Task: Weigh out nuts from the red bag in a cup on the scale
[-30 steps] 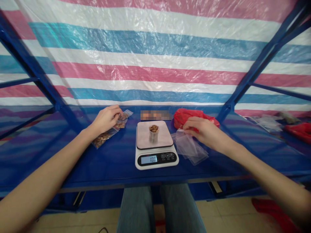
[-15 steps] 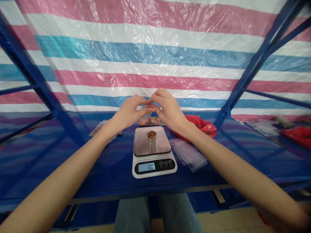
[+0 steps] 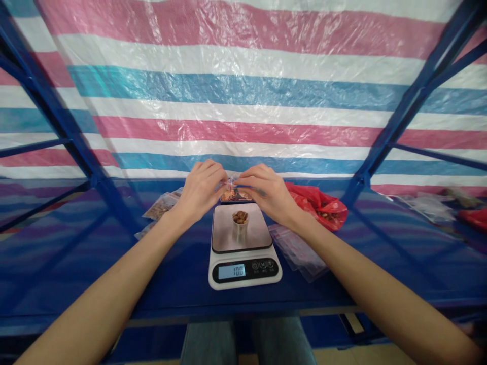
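My left hand [image 3: 203,190] and my right hand [image 3: 268,192] meet beyond a white kitchen scale [image 3: 245,278]. Both pinch a small clear plastic bag [image 3: 230,182], mostly hidden by the fingers. On the scale's metal plate stands a small cup [image 3: 239,233], heaped with brown dried pieces [image 3: 240,217]. The display [image 3: 233,271] reads 10.0. Just below the hands, behind the scale, lies a dark-edged flat item [image 3: 238,195] with an orange-brown picture or contents; I cannot make out which.
Filled clear bags [image 3: 163,205] lie left of the scale. To the right are flat clear zip bags [image 3: 300,252] and an open red plastic bag [image 3: 315,205] with brown pieces inside. Blue metal posts [image 3: 375,144] flank the blue tabletop [image 3: 171,289]; a striped tarp [image 3: 243,88] hangs behind.
Both hands have come lower and a little apart, the clear bag now stretched between their fingertips. The view has shifted slightly. Cup and scale stay put, reading unchanged.
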`<state>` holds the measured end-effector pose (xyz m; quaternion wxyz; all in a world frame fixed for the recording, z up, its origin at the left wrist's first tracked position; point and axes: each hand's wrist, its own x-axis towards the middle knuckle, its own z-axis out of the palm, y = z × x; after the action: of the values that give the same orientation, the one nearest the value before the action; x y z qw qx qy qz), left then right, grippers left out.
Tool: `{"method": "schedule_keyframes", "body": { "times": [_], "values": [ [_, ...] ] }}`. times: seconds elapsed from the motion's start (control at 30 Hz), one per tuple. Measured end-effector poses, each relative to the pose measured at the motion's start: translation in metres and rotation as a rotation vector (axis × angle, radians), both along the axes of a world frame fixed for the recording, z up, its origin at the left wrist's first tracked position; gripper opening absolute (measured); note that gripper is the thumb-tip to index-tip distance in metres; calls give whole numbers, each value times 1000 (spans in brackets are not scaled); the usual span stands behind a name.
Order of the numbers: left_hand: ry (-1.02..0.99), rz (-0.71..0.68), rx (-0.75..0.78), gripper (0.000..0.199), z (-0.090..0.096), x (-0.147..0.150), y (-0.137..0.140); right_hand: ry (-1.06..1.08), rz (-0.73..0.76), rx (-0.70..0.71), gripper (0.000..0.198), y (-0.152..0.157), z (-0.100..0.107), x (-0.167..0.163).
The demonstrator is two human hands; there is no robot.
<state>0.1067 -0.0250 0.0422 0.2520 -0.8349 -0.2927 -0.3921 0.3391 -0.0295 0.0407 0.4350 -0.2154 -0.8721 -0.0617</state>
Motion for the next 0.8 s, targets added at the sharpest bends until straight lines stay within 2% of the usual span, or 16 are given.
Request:
{"method": "schedule_keyframes", "body": {
  "times": [0.3,0.43,0.53,0.7,0.8],
  "values": [
    [91,9,107,12,0,-3,-3,-85,21,62,31,-3,-8,-2],
    [107,-13,123,13,-2,-2,-3,-82,61,114,22,0,-11,-4],
    [102,-22,119,16,-5,2,-3,-42,33,186,17,5,-12,-3],
    [76,-1,57,16,-11,11,-2,-24,19,259,17,7,-8,0],
    [71,6,-61,33,-13,15,-1,-46,38,263,20,3,-3,-2]
  ]
}}
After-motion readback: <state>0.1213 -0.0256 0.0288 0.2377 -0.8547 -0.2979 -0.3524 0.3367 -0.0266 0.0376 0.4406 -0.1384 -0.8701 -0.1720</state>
